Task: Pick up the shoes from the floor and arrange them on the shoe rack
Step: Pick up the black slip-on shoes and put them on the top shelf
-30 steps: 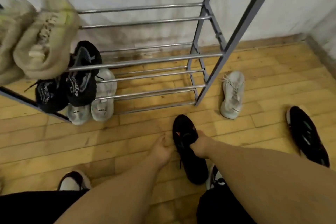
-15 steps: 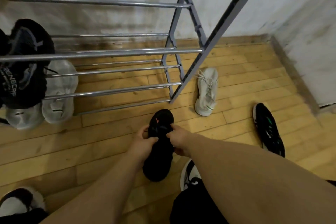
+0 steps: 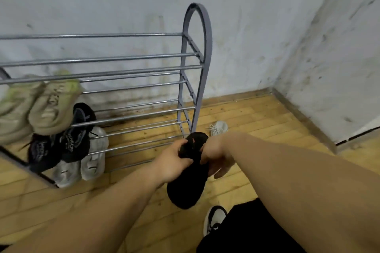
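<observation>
A black shoe (image 3: 189,183) hangs in the air in front of the rack, toe pointing away from me. My left hand (image 3: 171,163) grips its left side and my right hand (image 3: 214,154) grips its right side near the opening. The grey metal shoe rack (image 3: 197,63) stands against the wall. Its left end holds a pair of beige-green shoes (image 3: 49,107), a pair of black shoes (image 3: 76,139) and a pair of light grey shoes (image 3: 93,160). A white shoe (image 3: 219,127) lies on the floor behind my right hand, partly hidden.
The right parts of the rack's bars (image 3: 144,109) carry nothing. A white wall corner (image 3: 277,80) closes the room on the right. My own black-and-white shoe (image 3: 214,219) stands on the wooden floor (image 3: 257,125) below the held shoe.
Both hands closed on the black shoe and lifted it off the floor toward the rack. My view tilted up, so the black shoe on the right floor is out of frame.
</observation>
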`<state>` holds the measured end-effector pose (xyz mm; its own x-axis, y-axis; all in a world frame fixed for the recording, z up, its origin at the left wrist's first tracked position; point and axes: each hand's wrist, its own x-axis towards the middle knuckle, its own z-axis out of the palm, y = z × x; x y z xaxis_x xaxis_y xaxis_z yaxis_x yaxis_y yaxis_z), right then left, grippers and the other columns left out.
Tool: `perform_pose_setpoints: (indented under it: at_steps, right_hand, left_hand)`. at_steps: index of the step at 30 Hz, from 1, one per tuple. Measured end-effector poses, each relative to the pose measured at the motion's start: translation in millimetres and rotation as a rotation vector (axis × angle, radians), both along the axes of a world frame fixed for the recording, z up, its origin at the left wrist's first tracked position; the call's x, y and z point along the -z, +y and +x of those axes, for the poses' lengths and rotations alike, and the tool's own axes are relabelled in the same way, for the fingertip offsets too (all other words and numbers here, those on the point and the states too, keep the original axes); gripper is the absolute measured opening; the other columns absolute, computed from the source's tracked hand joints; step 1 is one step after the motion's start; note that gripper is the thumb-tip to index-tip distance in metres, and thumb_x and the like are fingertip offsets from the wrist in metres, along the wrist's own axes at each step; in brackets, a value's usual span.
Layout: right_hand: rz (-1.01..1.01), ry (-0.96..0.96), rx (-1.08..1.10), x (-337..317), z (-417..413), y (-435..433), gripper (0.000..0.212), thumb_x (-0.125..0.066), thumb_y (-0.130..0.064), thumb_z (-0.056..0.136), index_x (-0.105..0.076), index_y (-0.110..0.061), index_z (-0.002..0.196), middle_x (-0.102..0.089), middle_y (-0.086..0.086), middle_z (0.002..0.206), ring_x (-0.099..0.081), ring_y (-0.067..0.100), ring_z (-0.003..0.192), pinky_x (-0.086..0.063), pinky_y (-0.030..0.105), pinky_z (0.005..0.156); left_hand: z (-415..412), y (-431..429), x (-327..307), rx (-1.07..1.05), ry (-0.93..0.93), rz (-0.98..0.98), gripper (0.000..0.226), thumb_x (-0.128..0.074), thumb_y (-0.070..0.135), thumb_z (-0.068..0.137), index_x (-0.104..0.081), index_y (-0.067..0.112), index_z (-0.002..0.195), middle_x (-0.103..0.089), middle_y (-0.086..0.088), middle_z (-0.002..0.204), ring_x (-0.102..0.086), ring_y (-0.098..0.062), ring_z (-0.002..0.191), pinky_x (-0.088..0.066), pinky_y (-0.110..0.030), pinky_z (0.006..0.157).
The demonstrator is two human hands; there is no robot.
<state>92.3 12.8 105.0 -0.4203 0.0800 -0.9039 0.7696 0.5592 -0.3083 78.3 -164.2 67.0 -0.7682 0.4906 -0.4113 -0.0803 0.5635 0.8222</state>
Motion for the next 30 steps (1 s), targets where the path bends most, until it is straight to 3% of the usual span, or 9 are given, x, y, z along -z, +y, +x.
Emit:
perform_pose_setpoints:
  at_steps: [3,5,9,11,14,17,21,27,30]
  right_hand:
    - [-0.063,0.104,-0.156,-54,4,-54,0.022,-0.049,-0.009,0.104,-0.057,-0.004,0.125,-0.064,0.014,0.111,-0.070,0.026,0.088,-0.056,0.045,0.087]
    - [-0.062,0.247,-0.291,-86,10,-99,0.012,-0.055,-0.013,0.102,-0.060,-0.007,0.112,-0.068,0.011,0.103,-0.074,0.027,0.091,-0.059,0.041,0.082]
    - [-0.409,0.517,-0.185,-135,30,-180,0.047,-0.062,-0.016,0.100,-0.044,-0.029,0.142,-0.073,0.009,0.112,-0.075,0.024,0.090,-0.059,0.036,0.071]
    - [-0.531,0.660,-0.184,-156,38,-229,0.049,-0.065,-0.015,0.099,-0.047,-0.035,0.140,-0.075,0.003,0.103,-0.076,0.020,0.084,-0.061,0.038,0.074]
    - [-0.625,0.758,-0.270,-172,48,-316,0.047,-0.066,-0.016,0.099,-0.053,-0.036,0.139,-0.072,0.003,0.104,-0.073,0.018,0.084,-0.062,0.043,0.083]
    - [-0.681,0.669,-0.377,-173,65,-407,0.044,-0.060,-0.011,0.101,-0.054,-0.033,0.138,-0.067,0.004,0.117,-0.070,0.020,0.095,-0.060,0.036,0.078]
    - [-0.661,0.451,-0.540,-149,90,-507,0.052,-0.047,0.005,0.101,-0.052,-0.022,0.145,-0.060,0.011,0.120,-0.064,0.026,0.111,-0.060,0.039,0.089]
    - [-0.597,0.189,-0.447,-48,122,-550,0.050,-0.048,0.002,0.102,-0.056,-0.027,0.141,-0.063,0.006,0.127,-0.063,0.015,0.098,-0.053,0.022,0.069]
    - [-0.540,0.186,-0.490,-18,115,-550,0.051,-0.049,0.001,0.102,-0.057,-0.029,0.142,-0.063,0.005,0.128,-0.062,0.014,0.098,-0.052,0.025,0.077]
  left_hand:
    - [-8,-50,-67,0.104,0.108,-0.135,0.076,-0.077,0.026,0.084,-0.043,0.028,0.152,-0.063,-0.002,0.135,-0.063,-0.020,0.118,-0.051,-0.039,0.104]
    - [-4,-96,-116,0.043,0.150,-0.157,0.066,-0.078,0.027,0.086,-0.051,0.034,0.145,-0.064,0.001,0.132,-0.065,-0.018,0.113,-0.053,-0.033,0.094]
    - [39,-206,-190,-0.292,0.238,0.011,0.053,-0.080,0.026,0.085,-0.061,0.042,0.131,-0.063,-0.001,0.130,-0.063,-0.018,0.118,-0.054,-0.033,0.096]
    - [73,-259,-206,-0.520,0.297,0.184,0.051,-0.081,0.021,0.082,-0.066,0.043,0.125,-0.068,-0.007,0.128,-0.068,-0.023,0.114,-0.056,-0.040,0.094]
    - [127,-326,-207,-0.856,0.354,0.430,0.042,-0.067,0.007,0.096,-0.067,0.038,0.124,-0.073,-0.007,0.117,-0.075,-0.023,0.103,-0.060,-0.035,0.081]
    - [181,-375,-180,-1.184,0.366,0.600,0.041,-0.060,0.006,0.100,-0.062,0.034,0.131,-0.076,-0.004,0.113,-0.076,-0.023,0.100,-0.062,-0.037,0.076]
    - [231,-423,-130,-1.473,0.406,0.643,0.039,-0.059,0.006,0.101,-0.062,0.034,0.128,-0.077,-0.003,0.112,-0.076,-0.024,0.101,-0.061,-0.043,0.082]
    - [270,-464,-57,-1.578,0.203,0.562,0.032,-0.065,0.012,0.099,-0.068,0.031,0.125,-0.075,-0.004,0.120,-0.075,-0.026,0.107,-0.057,-0.053,0.098]
    - [274,-461,-29,-1.588,0.175,0.511,0.030,-0.065,0.015,0.100,-0.066,0.035,0.122,-0.077,-0.002,0.113,-0.076,-0.021,0.103,-0.061,-0.046,0.092]
